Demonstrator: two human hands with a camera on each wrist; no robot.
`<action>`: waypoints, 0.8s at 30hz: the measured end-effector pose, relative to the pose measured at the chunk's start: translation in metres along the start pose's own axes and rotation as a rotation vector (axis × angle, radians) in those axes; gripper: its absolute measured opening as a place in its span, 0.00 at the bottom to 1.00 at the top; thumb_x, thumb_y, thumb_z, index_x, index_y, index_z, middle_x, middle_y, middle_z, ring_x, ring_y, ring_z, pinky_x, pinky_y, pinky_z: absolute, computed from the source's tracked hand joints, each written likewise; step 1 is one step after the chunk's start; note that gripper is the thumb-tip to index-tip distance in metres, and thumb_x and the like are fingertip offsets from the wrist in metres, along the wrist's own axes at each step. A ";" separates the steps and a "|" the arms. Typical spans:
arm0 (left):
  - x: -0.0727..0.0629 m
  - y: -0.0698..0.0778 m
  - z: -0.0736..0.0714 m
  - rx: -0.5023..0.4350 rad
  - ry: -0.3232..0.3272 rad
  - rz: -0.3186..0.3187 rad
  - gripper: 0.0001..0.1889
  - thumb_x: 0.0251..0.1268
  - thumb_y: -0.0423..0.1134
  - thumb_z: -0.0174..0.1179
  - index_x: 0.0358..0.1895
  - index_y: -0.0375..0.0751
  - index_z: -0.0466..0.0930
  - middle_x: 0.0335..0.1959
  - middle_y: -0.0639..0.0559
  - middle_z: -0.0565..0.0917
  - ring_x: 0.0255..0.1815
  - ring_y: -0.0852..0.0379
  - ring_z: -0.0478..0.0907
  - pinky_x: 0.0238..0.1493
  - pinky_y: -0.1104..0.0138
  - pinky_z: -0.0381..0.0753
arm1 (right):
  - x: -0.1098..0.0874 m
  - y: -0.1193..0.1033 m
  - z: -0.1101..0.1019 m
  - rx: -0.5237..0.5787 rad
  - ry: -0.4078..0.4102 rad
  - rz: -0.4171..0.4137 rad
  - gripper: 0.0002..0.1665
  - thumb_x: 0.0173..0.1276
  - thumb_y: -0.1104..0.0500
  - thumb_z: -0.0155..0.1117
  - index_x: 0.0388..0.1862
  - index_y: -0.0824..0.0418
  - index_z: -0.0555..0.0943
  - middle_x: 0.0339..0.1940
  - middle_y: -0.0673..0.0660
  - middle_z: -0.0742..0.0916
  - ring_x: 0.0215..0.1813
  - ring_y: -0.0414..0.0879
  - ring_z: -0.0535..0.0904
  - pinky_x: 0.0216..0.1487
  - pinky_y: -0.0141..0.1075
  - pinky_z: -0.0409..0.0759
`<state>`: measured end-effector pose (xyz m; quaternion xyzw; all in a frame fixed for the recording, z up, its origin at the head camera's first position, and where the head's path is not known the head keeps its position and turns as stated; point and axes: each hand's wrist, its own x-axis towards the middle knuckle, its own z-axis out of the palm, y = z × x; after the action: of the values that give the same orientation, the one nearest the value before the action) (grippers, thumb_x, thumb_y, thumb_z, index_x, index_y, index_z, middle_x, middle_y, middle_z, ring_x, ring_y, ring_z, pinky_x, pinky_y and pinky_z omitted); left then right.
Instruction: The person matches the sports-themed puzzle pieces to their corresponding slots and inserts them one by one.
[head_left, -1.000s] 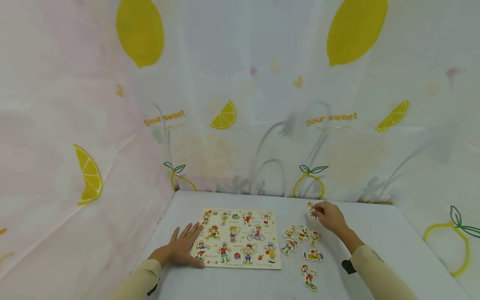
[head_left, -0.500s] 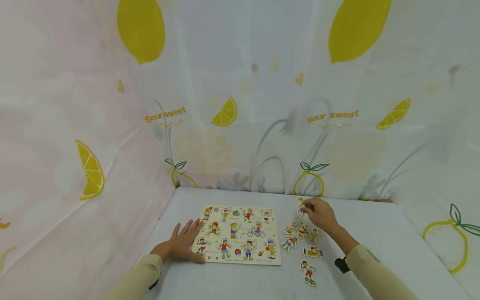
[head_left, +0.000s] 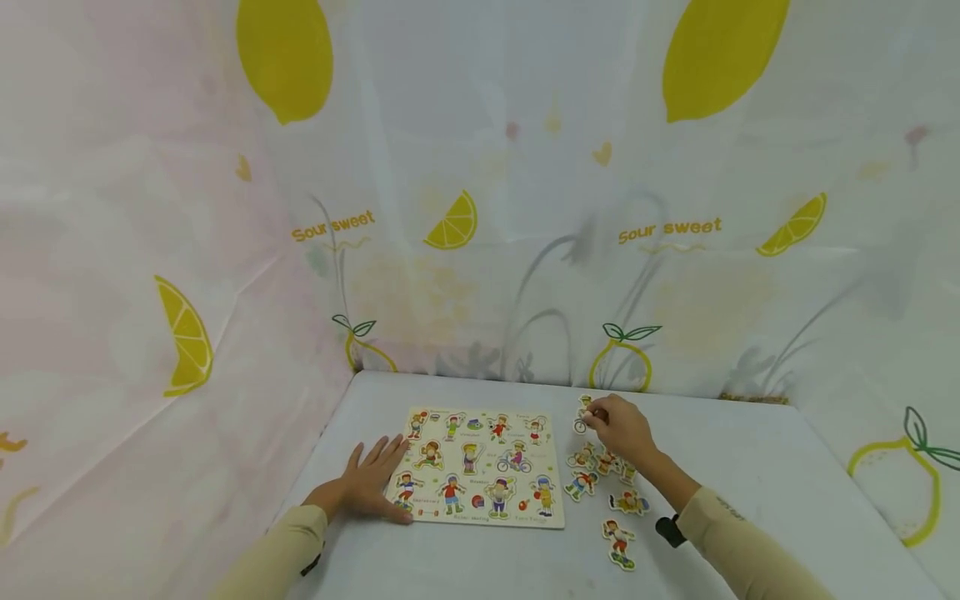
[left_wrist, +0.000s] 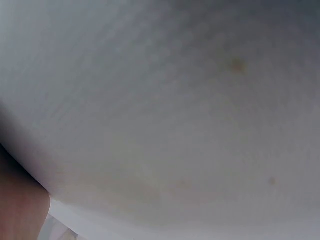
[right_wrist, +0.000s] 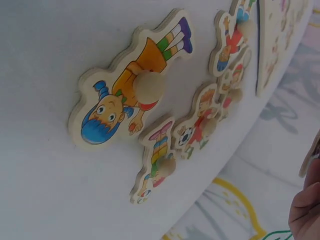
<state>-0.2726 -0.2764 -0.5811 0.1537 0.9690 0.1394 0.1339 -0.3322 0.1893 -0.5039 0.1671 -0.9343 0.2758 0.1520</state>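
Observation:
Between thumb and fingers of my right hand [head_left: 626,429] is a flat puzzle piece [head_left: 581,426] showing a figure on a bicycle, gripped by its knob above the far part of the table. My left hand [head_left: 366,482] lies with fingers spread at the left edge of the puzzle board [head_left: 557,518], which is printed with sporty children. Right of the board lie loose knobbed pieces: a skateboarder [head_left: 618,543], a figure in a yellow dress [right_wrist: 150,56] and a footballer [right_wrist: 204,111]. The left wrist view holds mostly white surface and a sliver of skin.
The white table [head_left: 720,500] ends at a lemon-patterned curtain [head_left: 480,317] behind and at the left. Several more loose pieces, one with a blue cap [head_left: 581,485], cluster below the right hand. A dark wrist strap part [head_left: 670,532] sticks out by the right sleeve.
My right hand has moved left with the bicycle piece, toward the board's far right corner. The left hand stays at the board's edge, and the head view has shifted slightly.

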 end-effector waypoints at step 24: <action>0.002 0.000 0.003 0.032 0.007 -0.034 0.74 0.30 0.84 0.63 0.81 0.46 0.42 0.83 0.48 0.41 0.83 0.42 0.35 0.75 0.38 0.26 | -0.005 -0.019 0.031 0.105 0.064 -0.140 0.05 0.61 0.60 0.73 0.33 0.56 0.84 0.32 0.49 0.79 0.33 0.41 0.74 0.30 0.31 0.74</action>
<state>-0.2737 -0.2751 -0.5846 0.1390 0.9740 0.1223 0.1303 -0.3263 0.1583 -0.5215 0.2310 -0.8991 0.3184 0.1918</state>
